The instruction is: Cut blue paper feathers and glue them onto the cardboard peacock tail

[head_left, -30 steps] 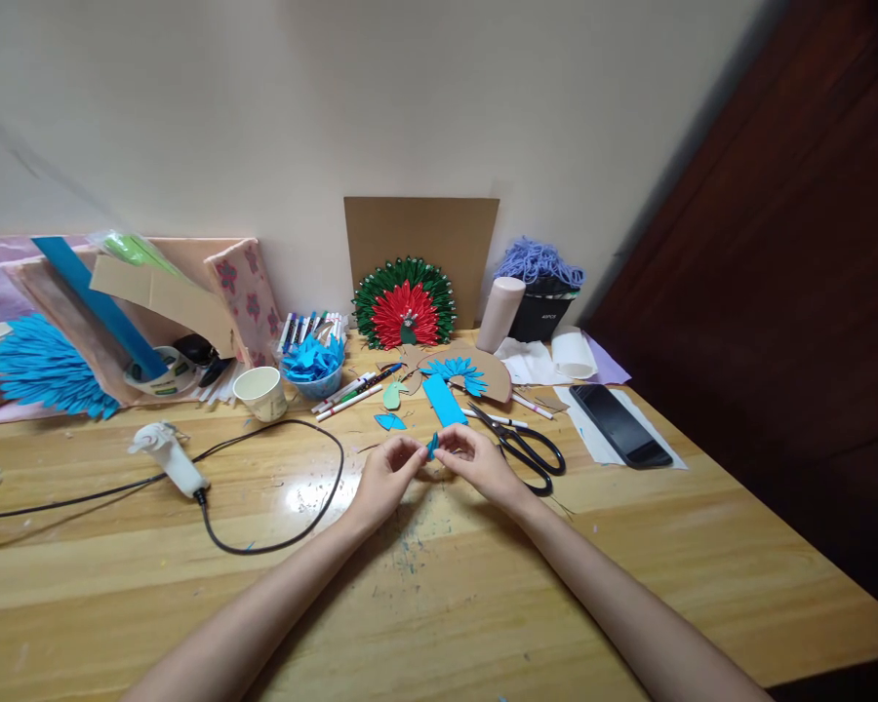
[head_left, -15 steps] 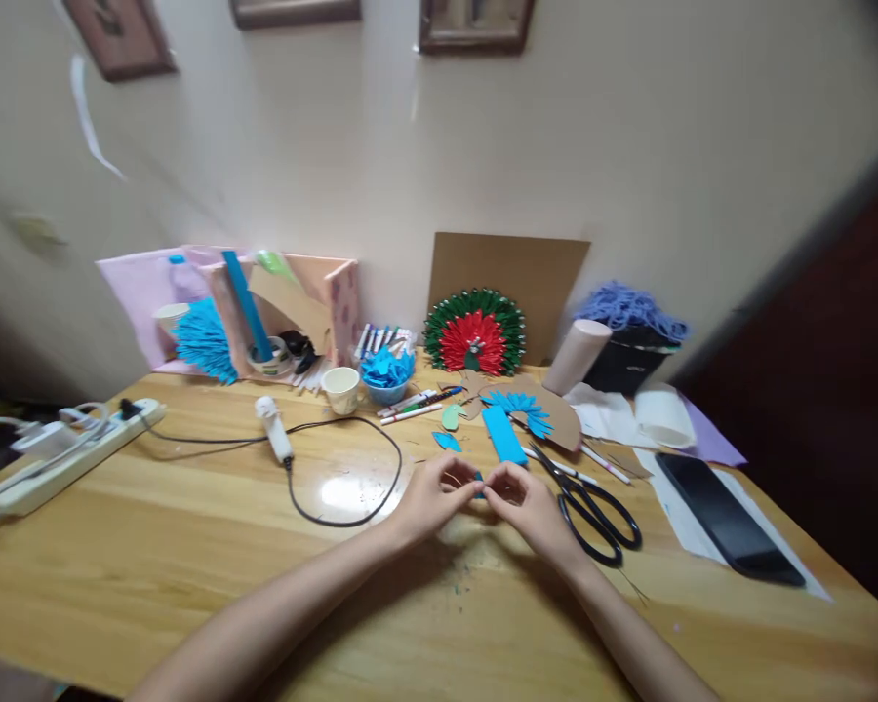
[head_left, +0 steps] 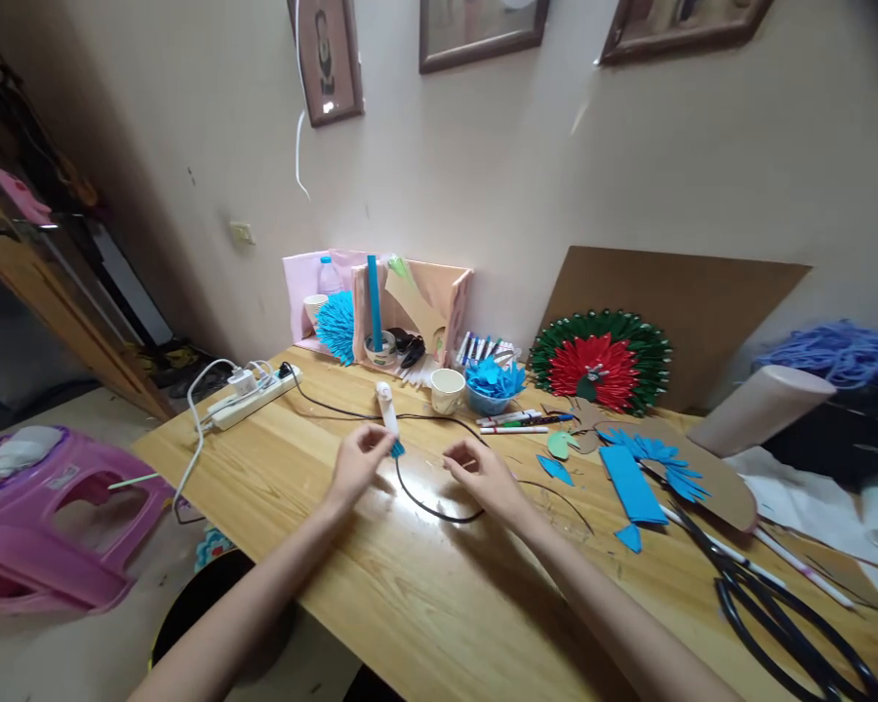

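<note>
My left hand pinches a small folded piece of blue paper between thumb and fingers. Just behind it lies a white corded tool, shaped like a slim glue gun, with its black cord looping over the table. To the right, my right hand hovers above the cord with fingers curled and thumb apart, and nothing shows in it. Blue paper leaf pieces and a folded blue paper strip lie further right. A cardboard shape carries a fan of blue paper petals.
Black scissors lie at the right front. A paper cup, a bowl of blue paper pieces and markers stand behind my hands. A red-green paper peacock leans on cardboard. A power strip sits left; a pink stool stands beside the table.
My view has swung left. My hands, together on the small blue piece before, have parted; the left one keeps it and is now beside the white tool. A blue scrap now lies near the folded strip.
</note>
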`<control>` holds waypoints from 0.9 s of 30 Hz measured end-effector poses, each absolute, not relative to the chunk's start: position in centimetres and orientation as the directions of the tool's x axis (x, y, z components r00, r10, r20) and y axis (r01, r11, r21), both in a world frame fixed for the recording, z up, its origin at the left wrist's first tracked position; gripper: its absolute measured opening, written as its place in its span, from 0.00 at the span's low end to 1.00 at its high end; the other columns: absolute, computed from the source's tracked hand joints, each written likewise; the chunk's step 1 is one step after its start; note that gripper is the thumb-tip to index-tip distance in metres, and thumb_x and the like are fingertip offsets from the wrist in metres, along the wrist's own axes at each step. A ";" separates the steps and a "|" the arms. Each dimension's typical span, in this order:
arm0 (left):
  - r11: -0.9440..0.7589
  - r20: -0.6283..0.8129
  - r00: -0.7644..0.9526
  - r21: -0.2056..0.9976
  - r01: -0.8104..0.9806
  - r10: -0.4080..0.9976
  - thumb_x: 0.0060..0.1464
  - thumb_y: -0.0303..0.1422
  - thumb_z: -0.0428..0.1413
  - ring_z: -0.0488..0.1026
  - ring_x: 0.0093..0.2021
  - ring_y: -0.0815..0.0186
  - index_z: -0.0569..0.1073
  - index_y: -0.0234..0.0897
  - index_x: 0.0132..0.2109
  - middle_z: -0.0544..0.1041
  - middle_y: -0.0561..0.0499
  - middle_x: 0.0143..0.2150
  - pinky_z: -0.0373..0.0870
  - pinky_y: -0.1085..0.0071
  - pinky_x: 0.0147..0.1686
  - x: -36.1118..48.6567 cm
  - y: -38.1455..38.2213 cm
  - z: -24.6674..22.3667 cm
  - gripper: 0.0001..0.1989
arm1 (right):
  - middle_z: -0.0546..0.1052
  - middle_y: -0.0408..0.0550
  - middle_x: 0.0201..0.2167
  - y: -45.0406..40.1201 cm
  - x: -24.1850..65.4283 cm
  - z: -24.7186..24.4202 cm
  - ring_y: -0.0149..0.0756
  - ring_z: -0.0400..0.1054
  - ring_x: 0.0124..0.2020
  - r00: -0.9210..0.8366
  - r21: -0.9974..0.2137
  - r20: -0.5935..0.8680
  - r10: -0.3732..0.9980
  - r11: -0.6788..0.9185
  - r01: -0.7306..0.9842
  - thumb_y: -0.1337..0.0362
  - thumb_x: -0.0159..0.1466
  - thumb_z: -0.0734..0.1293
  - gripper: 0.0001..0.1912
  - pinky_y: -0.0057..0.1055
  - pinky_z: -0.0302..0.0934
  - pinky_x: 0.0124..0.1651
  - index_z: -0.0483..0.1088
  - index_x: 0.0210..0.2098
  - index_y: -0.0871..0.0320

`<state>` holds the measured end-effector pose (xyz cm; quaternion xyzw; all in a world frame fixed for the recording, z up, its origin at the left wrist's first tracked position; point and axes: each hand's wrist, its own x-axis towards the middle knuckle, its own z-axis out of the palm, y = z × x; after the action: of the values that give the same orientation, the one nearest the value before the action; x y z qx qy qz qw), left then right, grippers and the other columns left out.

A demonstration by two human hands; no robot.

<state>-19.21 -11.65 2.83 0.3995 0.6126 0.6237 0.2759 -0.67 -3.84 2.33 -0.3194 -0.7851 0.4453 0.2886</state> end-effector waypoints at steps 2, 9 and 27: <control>-0.116 0.190 -0.676 0.981 0.154 0.712 0.37 0.38 0.61 0.70 0.26 0.68 0.71 0.32 0.28 0.73 0.51 0.24 0.67 0.72 0.30 -23.3 -11.1 2.9 0.13 | 0.72 0.48 0.31 -3.3 -4.3 1.5 0.35 0.67 0.31 -0.603 -0.861 0.164 0.780 0.412 0.299 0.59 0.57 0.61 0.11 0.30 0.61 0.33 0.65 0.35 0.59; -0.099 0.124 -0.745 0.992 0.079 0.655 0.31 0.40 0.62 0.71 0.25 0.67 0.72 0.30 0.27 0.75 0.49 0.24 0.67 0.72 0.29 -28.9 -7.3 1.4 0.18 | 0.72 0.56 0.38 -2.0 -14.4 0.5 0.43 0.65 0.41 -0.518 -0.733 0.188 0.834 0.470 0.492 0.58 0.55 0.63 0.16 0.33 0.56 0.41 0.65 0.38 0.62; -0.030 -0.014 -0.716 0.998 -0.049 0.698 0.35 0.39 0.63 0.71 0.25 0.69 0.74 0.31 0.28 0.76 0.49 0.25 0.67 0.74 0.27 -28.2 -6.9 -0.7 0.15 | 0.71 0.43 0.25 -3.6 -7.8 -0.1 0.33 0.64 0.27 -0.710 -0.878 0.162 0.685 0.429 0.213 0.56 0.61 0.57 0.14 0.27 0.56 0.31 0.68 0.34 0.60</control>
<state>-28.17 -6.94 -0.70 0.2541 0.6384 0.6711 0.2784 -7.85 -3.64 -0.06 -0.2793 -0.8046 0.4555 0.2591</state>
